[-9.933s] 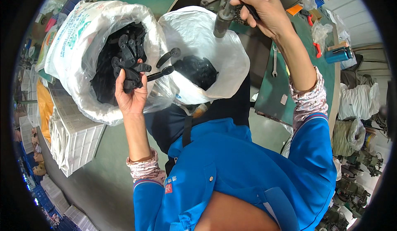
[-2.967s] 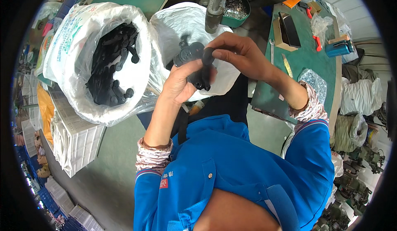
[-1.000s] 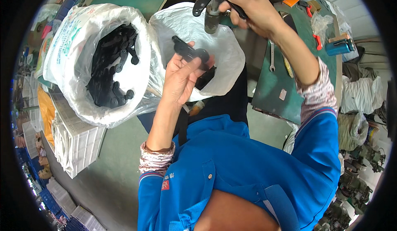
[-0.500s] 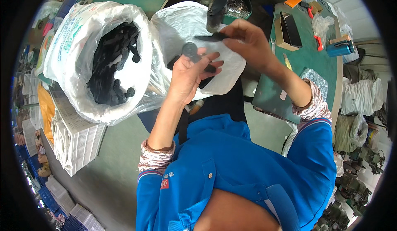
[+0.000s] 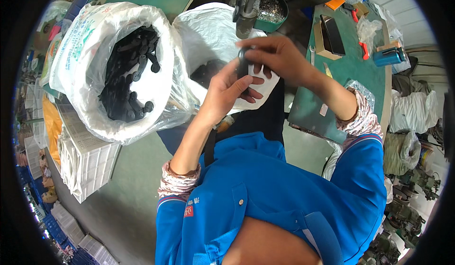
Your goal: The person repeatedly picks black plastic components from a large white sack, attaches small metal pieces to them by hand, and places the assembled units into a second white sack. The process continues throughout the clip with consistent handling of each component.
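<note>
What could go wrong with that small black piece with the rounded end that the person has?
It might slip: the small black piece with the rounded end is pinched in the bare right hand, close to the left hand, and could drop into the open white plastic bag below.

The round green tub of tiny shiny metal bits stands near the right hand, so a knock might spill it.

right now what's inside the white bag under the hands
Dark pieces show toward its left, white lining above. The left hand and right hand hide part of the inside; what's behind them can't be seen.
</note>
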The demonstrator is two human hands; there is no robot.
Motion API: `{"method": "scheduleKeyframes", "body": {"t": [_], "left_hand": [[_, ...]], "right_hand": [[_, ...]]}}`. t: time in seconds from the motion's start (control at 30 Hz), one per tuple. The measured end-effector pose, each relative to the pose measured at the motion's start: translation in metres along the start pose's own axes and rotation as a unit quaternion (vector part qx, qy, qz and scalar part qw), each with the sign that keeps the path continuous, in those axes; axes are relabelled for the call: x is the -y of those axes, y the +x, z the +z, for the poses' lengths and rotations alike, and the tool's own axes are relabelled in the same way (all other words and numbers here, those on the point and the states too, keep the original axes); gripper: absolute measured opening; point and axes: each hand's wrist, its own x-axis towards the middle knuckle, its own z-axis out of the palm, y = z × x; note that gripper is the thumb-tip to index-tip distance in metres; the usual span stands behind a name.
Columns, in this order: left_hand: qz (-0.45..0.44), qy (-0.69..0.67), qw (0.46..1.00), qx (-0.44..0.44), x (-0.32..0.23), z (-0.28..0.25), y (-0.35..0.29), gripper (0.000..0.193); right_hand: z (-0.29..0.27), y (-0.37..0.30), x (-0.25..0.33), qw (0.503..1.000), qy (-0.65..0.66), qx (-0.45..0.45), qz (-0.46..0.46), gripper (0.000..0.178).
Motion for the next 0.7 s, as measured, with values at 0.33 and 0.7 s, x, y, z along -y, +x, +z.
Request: {"method": "scheduleKeyframes", "body": {"t": [0.33,0.7], "left_hand": [[0.033,-0.051,0.997,-0.039,0.010,-0.007,0.001,0.046],[0.177,-0.303,0.869,-0.349,-0.045,-0.226,-0.028,0.026]], "right_hand": [[-0.061,0.062,0.088,0.981,0.149,-0.122,0.013,0.017],[-0.042,0.021,0.035,0.980,0.165,-0.112,-0.012,0.042]]}}
